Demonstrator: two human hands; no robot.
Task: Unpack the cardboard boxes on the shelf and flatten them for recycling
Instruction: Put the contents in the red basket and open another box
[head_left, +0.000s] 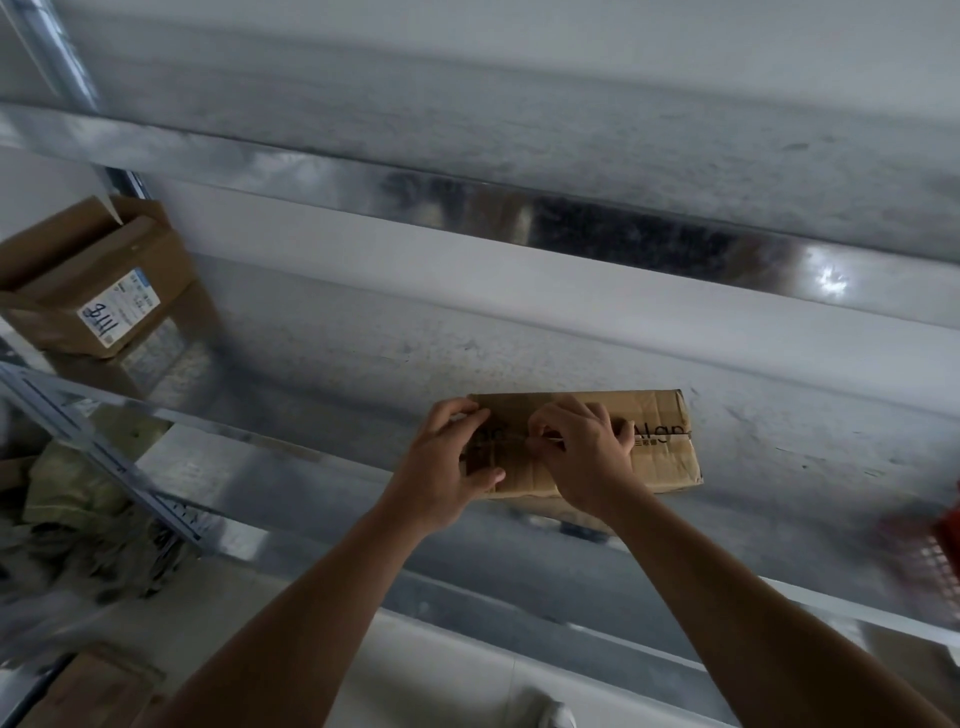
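At five o'clock I saw left hand (447, 460) gripping the box (662, 452), right hand (584, 452) pinching tape (511, 439); peeling slowly seemed wisest.

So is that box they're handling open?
Shut. The box has its flaps closed; the left hand grips it, the right hand pinches tape at the seam.

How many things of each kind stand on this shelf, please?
Cardboard boxes: 2, the sealed box in the middle and the open box at the left
Red mesh basket: 1, blurred, at the right edge
Total: 3
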